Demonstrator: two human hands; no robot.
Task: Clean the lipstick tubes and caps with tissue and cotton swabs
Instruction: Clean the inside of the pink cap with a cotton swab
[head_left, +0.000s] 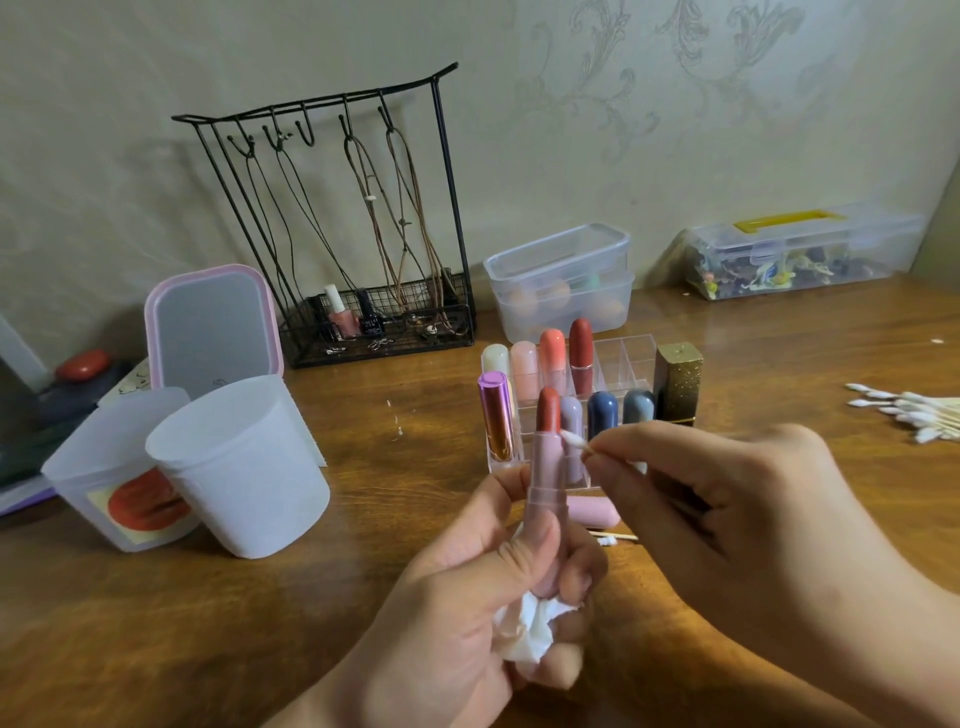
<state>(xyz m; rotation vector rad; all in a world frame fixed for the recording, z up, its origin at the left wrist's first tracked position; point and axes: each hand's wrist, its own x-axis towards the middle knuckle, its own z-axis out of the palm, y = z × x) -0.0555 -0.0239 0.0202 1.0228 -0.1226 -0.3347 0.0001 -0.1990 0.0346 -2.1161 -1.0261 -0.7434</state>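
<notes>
Left hand (483, 566) grips the opened lipstick (545, 467) upright with tissue (524, 626), above the table's near edge. Right hand (727, 499) pinches a swab (574, 441) at the collar. Advise light strokes, avoiding the bullet.

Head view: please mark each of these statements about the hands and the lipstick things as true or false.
1. The left hand grips an open pink lipstick tube together with a white tissue. True.
2. The right hand holds nothing. False: it pinches a cotton swab whose tip is at the red lipstick bullet.
3. A pink cap lies on the table behind the hands. True.
4. The pile of spare swabs lies on the left side of the table. False: it lies at the right edge.
5. The gold glitter lipstick lies flat on the table. False: it stands upright beside the clear organizer.
</notes>
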